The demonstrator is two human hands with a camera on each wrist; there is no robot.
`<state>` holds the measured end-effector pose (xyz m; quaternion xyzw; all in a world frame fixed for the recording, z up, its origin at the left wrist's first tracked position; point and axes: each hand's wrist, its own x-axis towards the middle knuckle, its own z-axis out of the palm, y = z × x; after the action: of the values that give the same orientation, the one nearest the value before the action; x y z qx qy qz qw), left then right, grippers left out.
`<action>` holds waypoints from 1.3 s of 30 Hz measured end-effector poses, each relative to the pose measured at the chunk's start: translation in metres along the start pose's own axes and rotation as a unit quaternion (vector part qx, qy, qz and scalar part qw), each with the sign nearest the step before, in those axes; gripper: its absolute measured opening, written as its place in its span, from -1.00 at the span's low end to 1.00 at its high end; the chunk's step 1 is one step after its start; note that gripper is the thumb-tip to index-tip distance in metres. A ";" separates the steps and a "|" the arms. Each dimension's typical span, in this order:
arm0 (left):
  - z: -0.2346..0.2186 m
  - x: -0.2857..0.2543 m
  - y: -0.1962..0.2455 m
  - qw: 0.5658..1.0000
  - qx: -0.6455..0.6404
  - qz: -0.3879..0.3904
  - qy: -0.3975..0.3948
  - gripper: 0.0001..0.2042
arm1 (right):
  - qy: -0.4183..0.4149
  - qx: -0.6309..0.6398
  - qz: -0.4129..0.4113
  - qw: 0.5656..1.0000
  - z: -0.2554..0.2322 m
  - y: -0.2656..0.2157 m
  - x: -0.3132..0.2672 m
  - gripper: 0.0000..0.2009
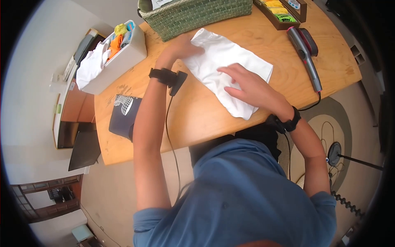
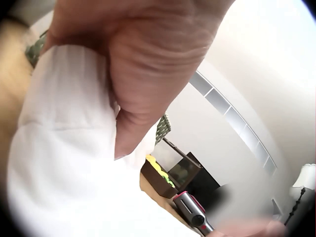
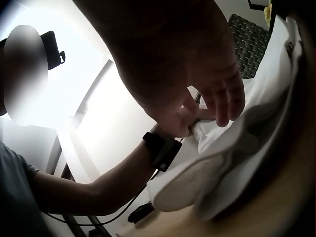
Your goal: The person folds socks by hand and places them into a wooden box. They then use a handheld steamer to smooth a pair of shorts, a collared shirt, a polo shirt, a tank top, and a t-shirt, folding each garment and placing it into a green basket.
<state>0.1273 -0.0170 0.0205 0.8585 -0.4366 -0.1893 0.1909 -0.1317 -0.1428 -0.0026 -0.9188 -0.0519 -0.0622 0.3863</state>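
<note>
A white cloth (image 1: pixel 220 61) with soft creases lies over the wooden table in front of the body. At its far left end my left hand (image 1: pixel 187 47) grips it; in the left wrist view the thumb (image 2: pixel 131 133) and palm close around a bunched fold of the cloth (image 2: pixel 64 163). My right hand (image 1: pixel 251 88) hovers over the cloth's near right part, fingers loosely spread. In the right wrist view those fingers (image 3: pixel 222 103) hang relaxed beside the fabric (image 3: pixel 217 173), whose layered edges stand up off the tabletop.
Behind the cloth stands a green woven basket (image 1: pixel 201 18). A white bin (image 1: pixel 123 61) of colourful clothes is at the left, with a dark folded cloth (image 1: pixel 122 117) nearer. To the right lie a grey corded handheld appliance (image 1: pixel 304 55) and a brown box (image 1: pixel 284 25) holding yellow items.
</note>
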 end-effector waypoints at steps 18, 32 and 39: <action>0.016 -0.043 0.105 0.990 -0.033 0.022 -0.138 -0.36 | 0.050 0.581 0.269 0.766 -0.039 0.038 -0.048 -0.53; 0.058 -0.062 0.080 0.907 -0.385 0.168 0.004 -0.72 | 0.132 0.447 0.131 0.875 -0.040 0.064 -0.039 -0.14; 0.020 -0.088 0.073 0.846 -0.461 0.217 0.160 -0.71 | 0.058 0.593 0.028 0.802 -0.032 0.013 0.034 -0.20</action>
<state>0.0204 0.0122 0.0535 0.5737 -0.4378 -0.1824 0.6678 -0.0984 -0.1731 0.0162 -0.5058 -0.0304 -0.0617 0.8599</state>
